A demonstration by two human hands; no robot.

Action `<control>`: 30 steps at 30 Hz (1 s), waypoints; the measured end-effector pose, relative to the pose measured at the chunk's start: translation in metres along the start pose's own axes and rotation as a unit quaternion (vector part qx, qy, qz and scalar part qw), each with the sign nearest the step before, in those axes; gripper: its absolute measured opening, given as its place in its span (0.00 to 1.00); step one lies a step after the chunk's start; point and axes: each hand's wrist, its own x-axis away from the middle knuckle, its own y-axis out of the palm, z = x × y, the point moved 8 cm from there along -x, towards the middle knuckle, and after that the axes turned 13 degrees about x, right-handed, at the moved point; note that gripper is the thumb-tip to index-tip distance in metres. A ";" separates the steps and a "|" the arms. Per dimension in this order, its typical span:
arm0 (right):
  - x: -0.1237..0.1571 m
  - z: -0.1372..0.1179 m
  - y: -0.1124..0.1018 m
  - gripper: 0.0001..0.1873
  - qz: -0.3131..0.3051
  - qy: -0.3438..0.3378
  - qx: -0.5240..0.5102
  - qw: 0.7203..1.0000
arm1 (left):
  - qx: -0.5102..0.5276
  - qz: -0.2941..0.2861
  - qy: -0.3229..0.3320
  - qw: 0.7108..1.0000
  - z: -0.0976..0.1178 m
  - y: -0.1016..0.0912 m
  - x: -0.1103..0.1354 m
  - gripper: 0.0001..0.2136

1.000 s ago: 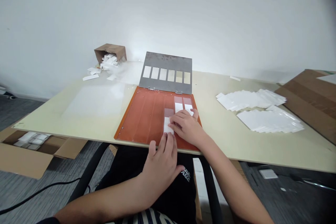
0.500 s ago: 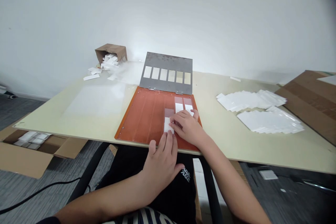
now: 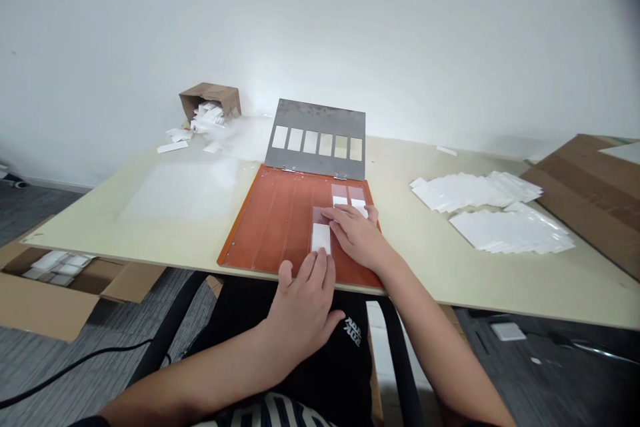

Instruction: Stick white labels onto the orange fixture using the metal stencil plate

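Note:
A hinged jig lies on the table, with an orange base point(image 3: 270, 220) and a raised grey lid point(image 3: 320, 117) that has a row of rectangular cut-outs. On the base, a white card point(image 3: 321, 238) with a clear film strip point(image 3: 319, 215) at its far end lies lengthwise. My left hand point(image 3: 306, 303) has its fingers stretched out, fingertips on the card's near end. My right hand point(image 3: 357, 233) lies over the base, its fingertips at the film's right edge. Two more white cards point(image 3: 341, 200) with clear strips sit behind my right hand, partly hidden by it.
A tipped cardboard box point(image 3: 215, 90) spills white pieces at the back left. Two fanned rows of white film-covered cards point(image 3: 510, 230) lie to the right, beside a large carton point(image 3: 595, 193). An open carton point(image 3: 50, 300) stands below the table's left edge.
My right fingertips have shifted away from me, from the white card up to the film strip, uncovering more of the card. My left hand stays at the card's near end.

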 end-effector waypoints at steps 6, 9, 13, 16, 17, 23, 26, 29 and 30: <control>0.001 -0.004 -0.005 0.16 0.026 -0.011 -0.004 1.000 | -0.009 -0.002 0.001 1.000 0.002 0.000 -0.001 0.32; 0.002 -0.003 -0.006 0.14 0.038 -0.010 -0.040 0.998 | -0.006 0.001 0.001 1.000 0.002 0.000 -0.001 0.31; 0.003 -0.001 -0.010 0.14 0.088 -0.023 -0.078 0.993 | -0.005 0.004 0.000 1.000 0.003 -0.001 -0.001 0.31; 0.002 0.001 -0.012 0.17 0.118 -0.030 -0.123 0.985 | -0.006 -0.001 -0.002 1.000 0.004 -0.001 -0.001 0.32; 0.002 0.002 -0.011 0.18 0.122 -0.030 -0.140 0.982 | -0.006 -0.003 -0.004 1.000 0.003 -0.001 -0.001 0.32; 0.002 -0.004 -0.015 0.09 0.142 -0.065 -0.107 0.982 | -0.003 -0.005 -0.005 1.000 0.002 -0.001 -0.002 0.31; 0.003 -0.009 -0.016 0.10 0.127 -0.086 -0.082 0.985 | -0.001 -0.006 -0.004 1.000 0.002 -0.001 -0.001 0.31; 0.005 -0.012 -0.014 0.11 0.098 -0.088 -0.092 0.987 | 0.005 -0.009 -0.004 1.000 0.002 0.000 -0.001 0.32; 0.005 -0.012 -0.014 0.12 0.096 -0.088 -0.094 0.987 | 0.007 -0.010 -0.005 1.000 0.002 0.000 -0.001 0.32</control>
